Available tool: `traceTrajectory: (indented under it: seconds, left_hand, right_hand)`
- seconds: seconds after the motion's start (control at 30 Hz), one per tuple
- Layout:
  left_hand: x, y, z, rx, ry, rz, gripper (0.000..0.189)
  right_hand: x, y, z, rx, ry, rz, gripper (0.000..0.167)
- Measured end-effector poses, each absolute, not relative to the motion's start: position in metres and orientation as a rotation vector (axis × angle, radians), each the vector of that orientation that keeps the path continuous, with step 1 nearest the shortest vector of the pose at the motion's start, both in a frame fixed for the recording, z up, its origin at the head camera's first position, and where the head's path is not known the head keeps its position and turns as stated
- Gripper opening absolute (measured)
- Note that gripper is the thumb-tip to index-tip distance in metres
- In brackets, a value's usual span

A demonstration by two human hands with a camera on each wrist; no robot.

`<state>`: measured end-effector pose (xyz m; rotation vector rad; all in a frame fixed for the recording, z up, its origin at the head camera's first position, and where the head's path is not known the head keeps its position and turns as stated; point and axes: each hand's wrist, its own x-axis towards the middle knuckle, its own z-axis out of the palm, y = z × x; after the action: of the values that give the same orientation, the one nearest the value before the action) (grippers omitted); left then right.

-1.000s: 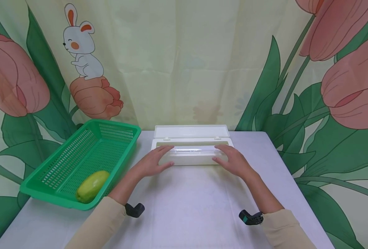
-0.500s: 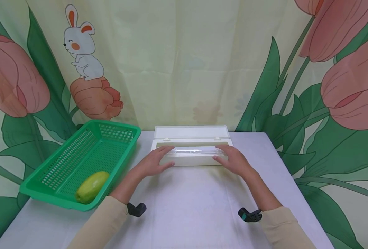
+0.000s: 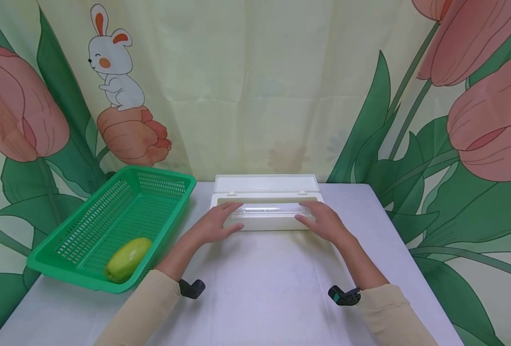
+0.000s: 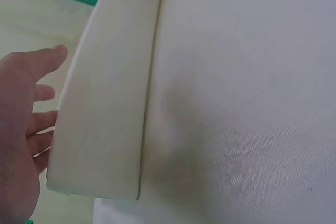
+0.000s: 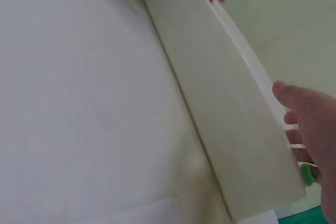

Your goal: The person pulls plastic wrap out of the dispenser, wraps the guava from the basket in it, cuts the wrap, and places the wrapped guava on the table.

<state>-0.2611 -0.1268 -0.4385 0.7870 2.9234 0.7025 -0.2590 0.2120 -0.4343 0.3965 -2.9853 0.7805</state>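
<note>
Roll, clear and shiny, lies lengthwise in the open white box toward the far edge of the counter. The left hand is at the box's left end, the right hand at its right; each grip is apart, fingers reaching over the top and thumb spread toward the front, and neither looks clamped on anything. Behind, the lid lies open. Off to the left, a green basket holds a fruit at its near end, with the left sleeve close by the rim. If one end of the roll rose ahead of the other, it could tilt and jam against the box; its smooth surface could also slip from a hold made with fingertips alone. The box looks light, so a snag might drag it along, and a backward sweep of that sleeve might nudge the basket. The roll's ends are covered by the fingers, and any contact there cannot be confirmed. In both wrist views the box's front wall blocks the inside, and the frame cuts off part of each near hand. Glare masks any loose edge of film, and a small green patch by the right fingers is hard to identify.
</note>
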Motion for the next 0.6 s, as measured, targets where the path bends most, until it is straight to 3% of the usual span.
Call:
traceTrajectory:
  seconds: [0.6]
  left_hand:
    - [-0.270, -0.123, -0.436, 0.729, 2.908, 0.654, 0.067]
  right_hand:
    - [-0.270, 0.209, -0.440, 0.354, -2.980, 0.734, 0.058]
